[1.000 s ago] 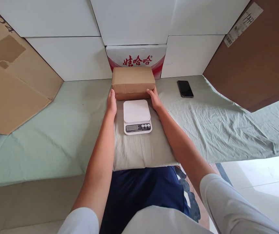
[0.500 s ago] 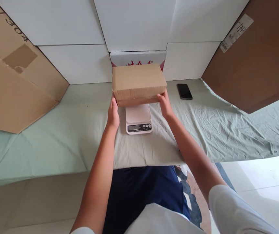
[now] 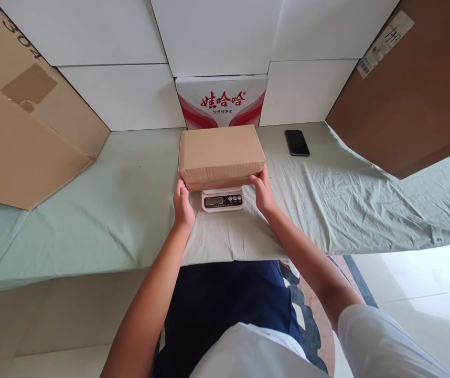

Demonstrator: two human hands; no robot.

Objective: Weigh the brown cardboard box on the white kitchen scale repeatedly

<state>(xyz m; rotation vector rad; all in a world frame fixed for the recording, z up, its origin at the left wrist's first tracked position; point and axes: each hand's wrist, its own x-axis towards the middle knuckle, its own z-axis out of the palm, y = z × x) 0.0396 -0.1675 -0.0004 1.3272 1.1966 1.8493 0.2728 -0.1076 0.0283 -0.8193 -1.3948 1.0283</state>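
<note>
A left hand point(image 3: 184, 206) and a right hand point(image 3: 263, 194) grip opposite ends of a closed brown cardboard box point(image 3: 221, 152) held between them. Between the hands, under the box's near edge, shows the front of a white digital scale point(image 3: 223, 207); whether they touch is unclear. Beyond the right hand, to its right, lies a black phone point(image 3: 297, 143)
</note>
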